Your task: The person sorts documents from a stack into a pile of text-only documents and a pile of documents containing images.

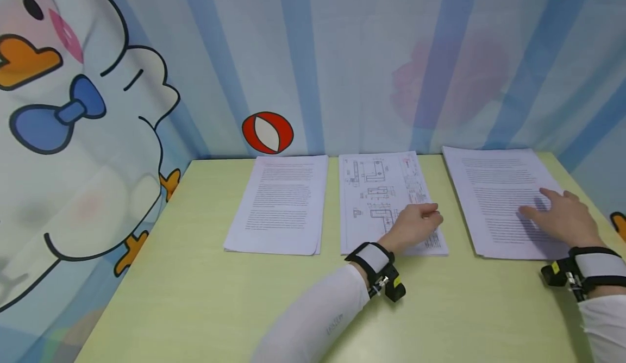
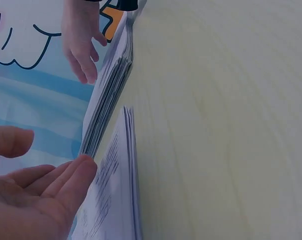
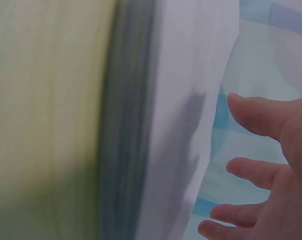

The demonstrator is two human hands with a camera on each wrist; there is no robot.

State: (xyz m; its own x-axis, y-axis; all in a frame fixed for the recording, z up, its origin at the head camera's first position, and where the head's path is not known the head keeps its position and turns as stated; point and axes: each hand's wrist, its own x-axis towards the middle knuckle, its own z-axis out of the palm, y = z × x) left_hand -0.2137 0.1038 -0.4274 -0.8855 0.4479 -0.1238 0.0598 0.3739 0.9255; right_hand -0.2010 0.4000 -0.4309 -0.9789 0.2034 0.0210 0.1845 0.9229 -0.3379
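Three stacks of paper lie in a row on the table. My left hand [image 1: 414, 226] hovers over the lower right part of the middle stack, whose top sheet is a technical drawing [image 1: 376, 200]. In the left wrist view that hand [image 2: 41, 192] has relaxed fingers and nothing in its grasp. Over the thick right stack of printed text [image 1: 499, 205] is my right hand [image 1: 562, 219], thumb and fingers spread. The right wrist view shows this hand [image 3: 271, 175] above the page, holding nothing, its shadow falling on the paper [image 3: 176, 150].
A thinner stack of printed text [image 1: 281, 205] lies to the left on the pale yellow table [image 1: 195, 298]. Behind the table hangs a blue striped curtain [image 1: 352, 69] with a cartoon duck [image 1: 98, 189] at the left. Each wrist wears a strapped camera [image 1: 395, 287].
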